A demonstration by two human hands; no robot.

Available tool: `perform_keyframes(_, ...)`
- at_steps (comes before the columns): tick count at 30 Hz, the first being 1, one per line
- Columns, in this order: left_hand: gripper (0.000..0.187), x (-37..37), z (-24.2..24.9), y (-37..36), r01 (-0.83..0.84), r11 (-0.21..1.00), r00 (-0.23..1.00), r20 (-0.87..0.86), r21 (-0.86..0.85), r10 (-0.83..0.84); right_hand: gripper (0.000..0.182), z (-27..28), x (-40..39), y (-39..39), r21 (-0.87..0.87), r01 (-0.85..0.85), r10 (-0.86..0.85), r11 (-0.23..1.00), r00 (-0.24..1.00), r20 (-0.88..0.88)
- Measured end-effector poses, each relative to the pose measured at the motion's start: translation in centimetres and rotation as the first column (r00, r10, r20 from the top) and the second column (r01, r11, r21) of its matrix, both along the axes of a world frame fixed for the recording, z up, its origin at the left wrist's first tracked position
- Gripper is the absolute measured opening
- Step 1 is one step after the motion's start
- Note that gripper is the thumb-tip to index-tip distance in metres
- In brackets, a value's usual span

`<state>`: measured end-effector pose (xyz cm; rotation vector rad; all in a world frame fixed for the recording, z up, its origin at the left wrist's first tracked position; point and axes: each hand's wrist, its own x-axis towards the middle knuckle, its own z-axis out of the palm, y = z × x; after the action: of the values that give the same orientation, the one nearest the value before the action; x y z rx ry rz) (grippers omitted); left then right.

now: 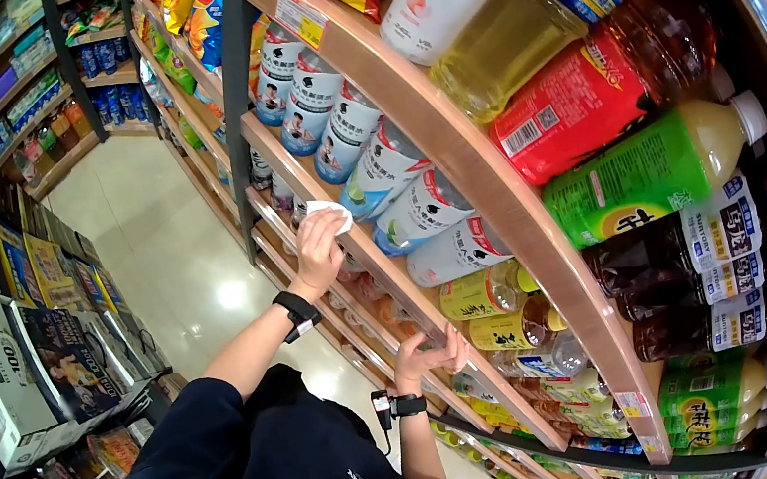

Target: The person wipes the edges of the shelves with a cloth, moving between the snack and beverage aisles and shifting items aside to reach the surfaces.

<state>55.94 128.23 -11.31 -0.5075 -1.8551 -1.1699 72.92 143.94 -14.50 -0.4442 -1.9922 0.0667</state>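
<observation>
My left hand (320, 248) presses a white cloth (329, 210) against the front edge of a wooden shelf (449, 144) that slants across the view. A black band sits on that wrist. Lower down, my right hand (425, 353) curls its fingers over the edge of the shelf below (519, 398), beside yellow-labelled bottles (482, 292). A black device is strapped to that wrist. Just above the cloth lie white-labelled drink bottles (361, 158). My dark blue sleeve and shirt fill the bottom of the view.
The shelves hold rows of lying bottles: a red-labelled one (582, 98), a green one (654, 172) and dark tea bottles (698, 260). A pale tiled aisle floor (176, 262) runs away on the left, past a rack of magazines and boxes (46, 323).
</observation>
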Motion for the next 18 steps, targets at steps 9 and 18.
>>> perform_keyframes(9,0.036,4.7,-0.2,2.8,0.209,0.959,0.977,0.007,-0.193,-0.212,0.048,0.1,-0.8,-0.4,0.011,0.044,-0.044,0.999,0.999,-0.020)
perform_keyframes(18,0.039,7.0,0.6,4.2,0.462,0.809,0.869,0.003,-0.364,-0.495,0.047,-0.1,-1.9,-0.8,-0.049,0.129,-0.134,0.990,0.981,-0.139)
